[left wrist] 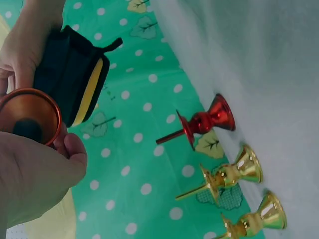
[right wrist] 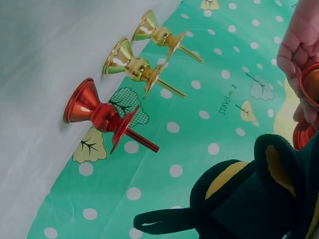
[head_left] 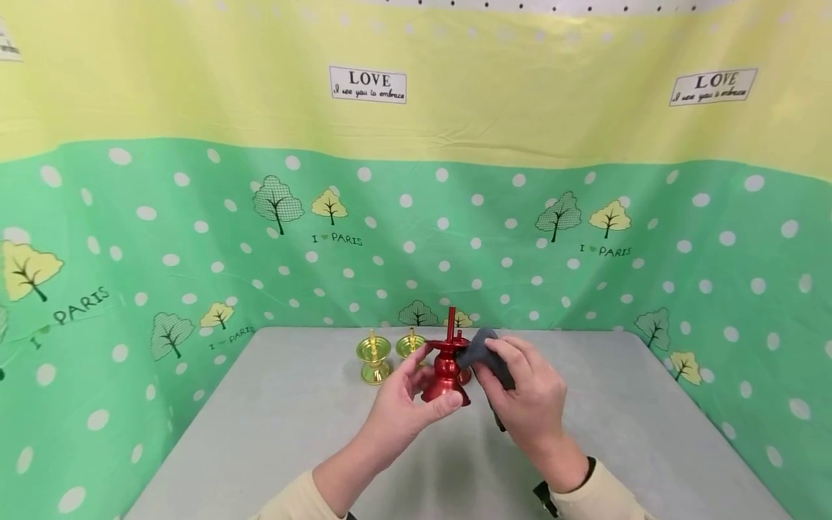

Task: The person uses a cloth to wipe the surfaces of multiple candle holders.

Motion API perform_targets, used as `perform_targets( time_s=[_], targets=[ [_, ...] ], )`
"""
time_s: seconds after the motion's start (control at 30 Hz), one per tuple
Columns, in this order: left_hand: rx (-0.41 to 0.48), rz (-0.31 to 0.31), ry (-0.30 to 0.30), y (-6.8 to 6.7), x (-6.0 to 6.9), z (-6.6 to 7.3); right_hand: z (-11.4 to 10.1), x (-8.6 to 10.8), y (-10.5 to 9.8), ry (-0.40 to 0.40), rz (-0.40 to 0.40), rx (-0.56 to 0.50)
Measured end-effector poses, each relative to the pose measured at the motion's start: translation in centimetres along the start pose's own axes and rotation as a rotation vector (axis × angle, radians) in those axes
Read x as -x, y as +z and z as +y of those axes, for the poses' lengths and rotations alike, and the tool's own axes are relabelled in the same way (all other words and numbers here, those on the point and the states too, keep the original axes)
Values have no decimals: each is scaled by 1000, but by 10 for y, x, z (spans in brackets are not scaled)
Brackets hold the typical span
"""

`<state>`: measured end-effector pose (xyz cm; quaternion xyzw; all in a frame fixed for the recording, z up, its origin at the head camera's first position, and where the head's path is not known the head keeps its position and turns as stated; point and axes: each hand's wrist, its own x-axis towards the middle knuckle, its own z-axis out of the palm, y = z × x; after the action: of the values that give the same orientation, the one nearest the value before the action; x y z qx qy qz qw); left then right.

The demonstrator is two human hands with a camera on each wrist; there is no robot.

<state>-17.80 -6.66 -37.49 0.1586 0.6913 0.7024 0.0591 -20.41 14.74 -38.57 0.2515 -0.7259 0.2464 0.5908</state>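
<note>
A red metal candle holder [head_left: 446, 367], upright with its spike on top, is gripped low by my left hand [head_left: 401, 415], thumb at its base. My right hand [head_left: 529, 393] pinches a dark cloth [head_left: 481, 349] that touches the holder's neck from the right. In the left wrist view the holder's hollow base [left wrist: 42, 112] faces the camera, beside the cloth [left wrist: 70, 74] with its yellow stripe and hanging loop. The right wrist view shows the cloth [right wrist: 249, 199] large, partly covering the held holder [right wrist: 304, 132] at the right edge.
Two gold candle holders [head_left: 374, 355] [right wrist: 132, 64] stand in a row on the grey table [head_left: 292, 433], left of and behind the held one. A second red holder [right wrist: 99, 112] stands beside them, mostly hidden in the head view. A patterned green and yellow curtain [head_left: 416, 217] hangs behind.
</note>
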Motion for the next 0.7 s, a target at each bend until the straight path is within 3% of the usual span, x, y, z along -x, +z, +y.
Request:
perform_targets(
  time_s=[0.17, 0.3, 0.5, 0.7],
  targets=[
    [-73, 11, 12, -2, -2, -1, -1, 3, 1, 21, -26, 12],
    [-116, 54, 32, -2, -2, -1, -1, 5, 1, 36, -46, 26],
    [-167, 81, 53, 4, -1, -5, -3, 6, 1, 59, -52, 39],
    [-213, 100, 43, 6, -4, -7, -6, 3, 1, 5, -43, 49]
  ],
)
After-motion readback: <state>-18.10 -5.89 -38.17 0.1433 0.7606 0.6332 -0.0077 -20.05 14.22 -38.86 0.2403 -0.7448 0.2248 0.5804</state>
